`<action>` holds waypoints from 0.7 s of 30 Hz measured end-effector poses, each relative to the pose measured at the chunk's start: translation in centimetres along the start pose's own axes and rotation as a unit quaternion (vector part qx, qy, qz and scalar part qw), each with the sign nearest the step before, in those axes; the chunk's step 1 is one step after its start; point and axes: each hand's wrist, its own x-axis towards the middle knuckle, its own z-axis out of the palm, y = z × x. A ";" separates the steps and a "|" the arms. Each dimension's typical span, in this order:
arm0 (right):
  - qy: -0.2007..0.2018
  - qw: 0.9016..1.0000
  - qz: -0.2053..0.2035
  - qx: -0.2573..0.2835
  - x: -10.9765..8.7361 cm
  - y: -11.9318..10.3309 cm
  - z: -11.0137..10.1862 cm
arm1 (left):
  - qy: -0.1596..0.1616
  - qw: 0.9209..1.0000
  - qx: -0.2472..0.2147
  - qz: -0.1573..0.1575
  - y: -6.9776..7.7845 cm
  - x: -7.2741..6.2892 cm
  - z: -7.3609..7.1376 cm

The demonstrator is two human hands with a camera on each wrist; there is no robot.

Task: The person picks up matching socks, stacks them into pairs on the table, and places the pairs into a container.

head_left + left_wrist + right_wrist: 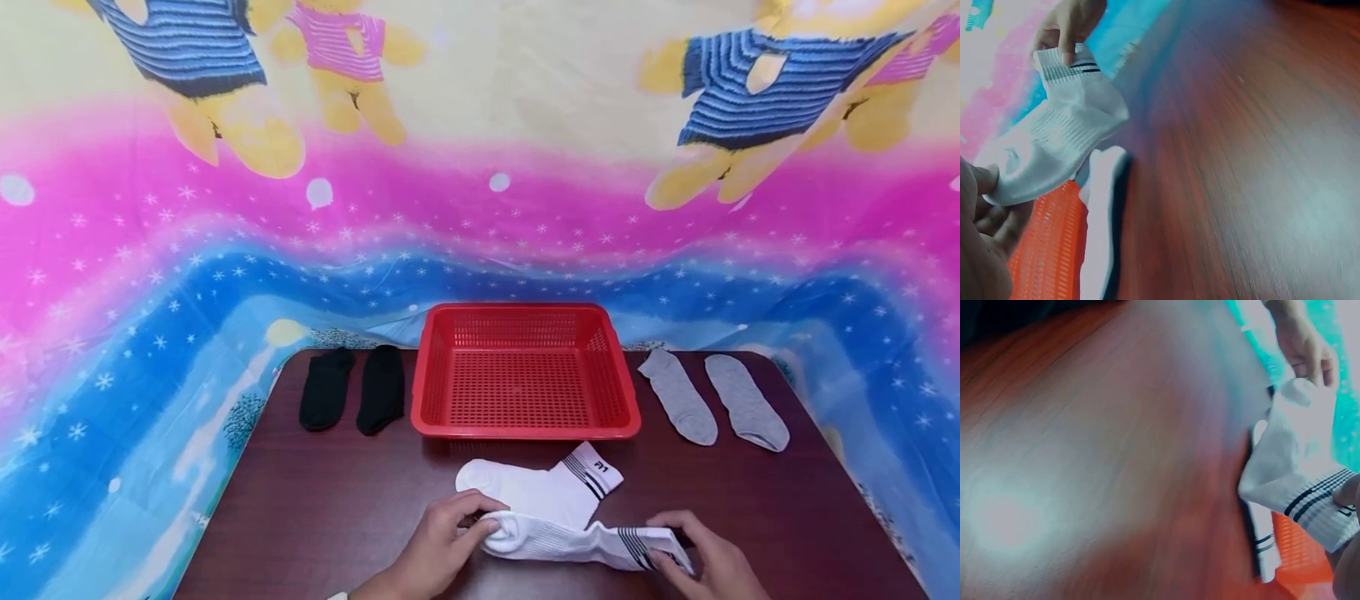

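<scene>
A white sock (558,537) with dark stripes at its cuff is stretched between both hands, raised off the table. My left hand (442,537) pinches its toe end between thumb and fingers. At the other end, my right hand (708,554) pinches the striped cuff; the thumb on the cuff also shows in the right wrist view. Just behind lies a second white sock (525,492) on the table, its striped cuff (592,471) pointing back right. The held sock (1054,150) covers part of it in the head view.
A red plastic basket (427,392) stands at the back middle of the dark wooden table (330,508). Two black socks (327,390) lie to its left, two grey socks (678,396) to its right. A patterned cloth (480,225) hangs behind the table.
</scene>
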 end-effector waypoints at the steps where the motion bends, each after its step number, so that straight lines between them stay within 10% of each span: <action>1: -0.017 0.999 0.029 0.021 0.2 -0.3 -0.3 | 0.007 0.999 -0.022 -0.035 0.2 0.0 0.0; 7: -0.139 0.963 0.188 0.133 2.0 -0.7 -1.8 | 0.036 0.973 -0.118 -0.194 0.6 0.4 -0.2; 12: -0.226 0.921 0.263 0.176 3.5 0.4 -2.2 | 0.032 0.963 -0.128 -0.235 -0.2 0.2 -0.2; 21: -0.232 0.940 0.198 0.153 3.4 2.6 -0.3 | 0.032 0.963 -0.097 -0.249 -1.7 -0.6 0.3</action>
